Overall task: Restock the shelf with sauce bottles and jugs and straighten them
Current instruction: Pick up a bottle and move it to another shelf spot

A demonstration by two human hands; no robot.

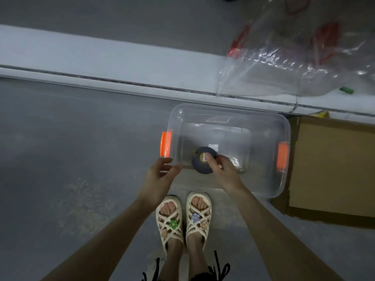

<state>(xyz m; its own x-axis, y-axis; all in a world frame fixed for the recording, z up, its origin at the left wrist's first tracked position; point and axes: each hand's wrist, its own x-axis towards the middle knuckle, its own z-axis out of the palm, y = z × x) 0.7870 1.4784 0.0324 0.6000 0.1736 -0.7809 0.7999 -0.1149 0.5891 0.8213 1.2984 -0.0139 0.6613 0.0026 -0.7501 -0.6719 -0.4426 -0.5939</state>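
Observation:
A dark round-bodied sauce bottle [200, 163], seen from above with a yellow-and-white label at its top, is gripped by my right hand [221, 169] over the near left part of a clear plastic bin [269, 126] with orange latches. The bin stands on the grey floor and holds nothing else that I can see. My left hand [162, 175] hovers open just left of the bottle, by the bin's near left corner, touching nothing. The white shelf edge [121, 63] runs across the view beyond the bin.
A crumpled clear plastic bag with red print [294, 53] lies on the shelf at the upper right. A flat brown cardboard box [332, 165] sits on the floor right of the bin. My sandalled feet [182, 218] stand just behind the bin.

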